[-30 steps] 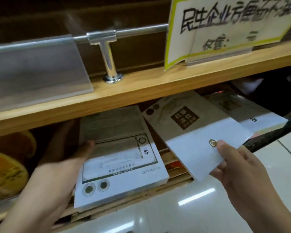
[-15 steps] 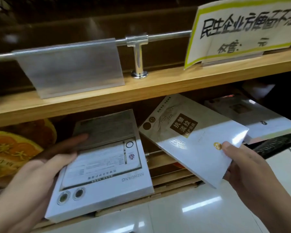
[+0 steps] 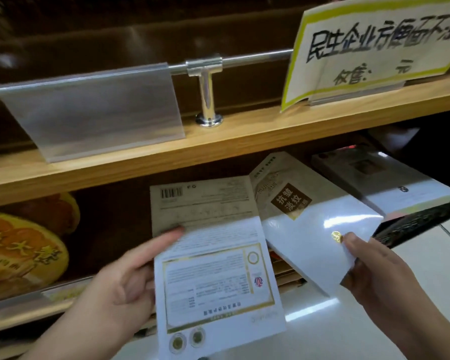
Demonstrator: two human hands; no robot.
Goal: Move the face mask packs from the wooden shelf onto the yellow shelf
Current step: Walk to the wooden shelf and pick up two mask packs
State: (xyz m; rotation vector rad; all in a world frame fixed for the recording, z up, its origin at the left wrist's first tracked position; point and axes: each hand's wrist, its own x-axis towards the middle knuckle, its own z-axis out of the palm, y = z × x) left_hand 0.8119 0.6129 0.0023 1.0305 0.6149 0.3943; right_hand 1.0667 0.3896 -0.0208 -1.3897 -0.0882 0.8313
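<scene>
white, glossy cardboard fills the lower half of the view: two flat face mask packs, one in each of the person's hands, both drawn partly out from under the wooden shelf (image 3: 244, 141) and tilted toward the camera. the left hand (image 3: 120, 279) is closed along the left edge of the printed pack (image 3: 213, 271), thumb across its face up near the top, fingers hidden behind — a side grip that suits a thin, wide box, since it keeps the panel from sagging or swinging. this pack shows its back, with a barcode and a gold-framed text block. the right hand (image 3: 374, 266) pinches the near corner of the brown-label pack (image 3: 309, 229), fingertips just beside a small gold seal; a corner hold like this looks lighter, and the box could pivot if moved quickly. the two packs overlap slightly at their inner edges. a third pack (image 3: 390, 185) lies flat in the lower bay to the right, untouched, so the job appears only partly done. a clear price-tag holder (image 3: 94, 113) and a handwritten sign (image 3: 374, 48) hang from the metal rail (image 3: 255, 58) above; an orange-printed package (image 3: 18, 250) sits at left. no yellow shelf is in view, so both packs likely need carrying elsewhere.
</scene>
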